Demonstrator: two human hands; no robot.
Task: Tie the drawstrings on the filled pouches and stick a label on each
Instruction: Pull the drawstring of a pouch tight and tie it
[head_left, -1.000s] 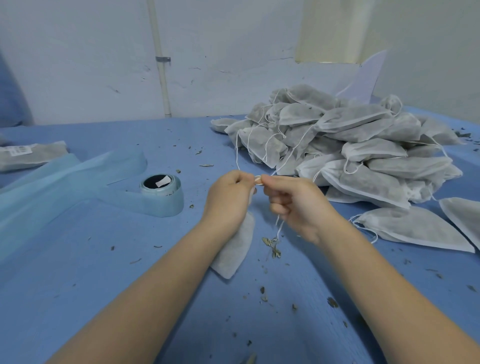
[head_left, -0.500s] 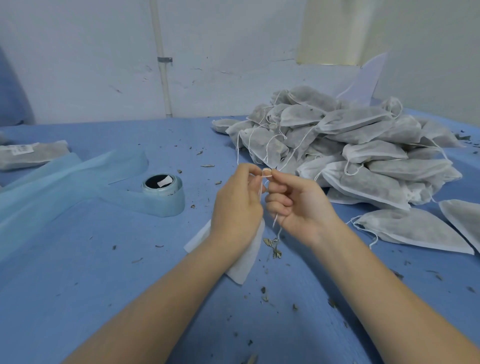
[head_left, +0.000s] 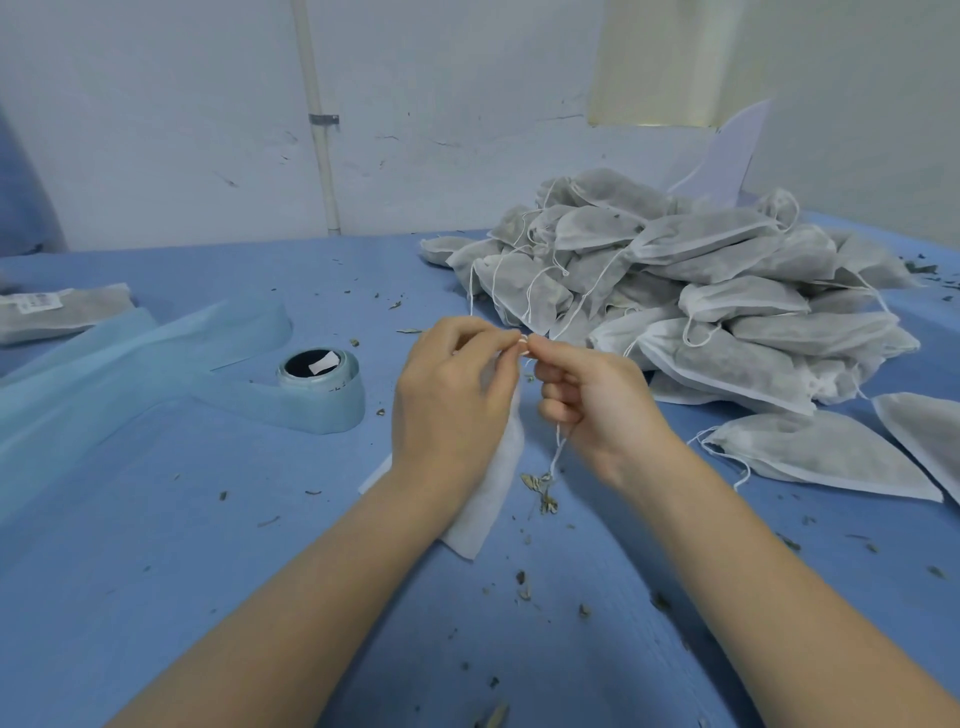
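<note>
Head view: fingertips (head_left: 511, 340) of left hand (head_left: 447, 400) and right hand (head_left: 597, 405) meet, each pinching the white drawstring (head_left: 558, 454); the tail hangs to the blue table (head_left: 156, 597). Pouch (head_left: 493, 483) lies under the left palm, frame centre. Step judged: knot-tying (knot itself too small to confirm). Next move calls for pulling the ends apart, then a label. Label roll (head_left: 319, 392) at 9 o'clock; untied pouch pile (head_left: 701, 301) at 2 o'clock.

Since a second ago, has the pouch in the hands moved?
Yes. The pouch has swung its lower end left, toward the roll; a corner now shows left of the left forearm.
</note>
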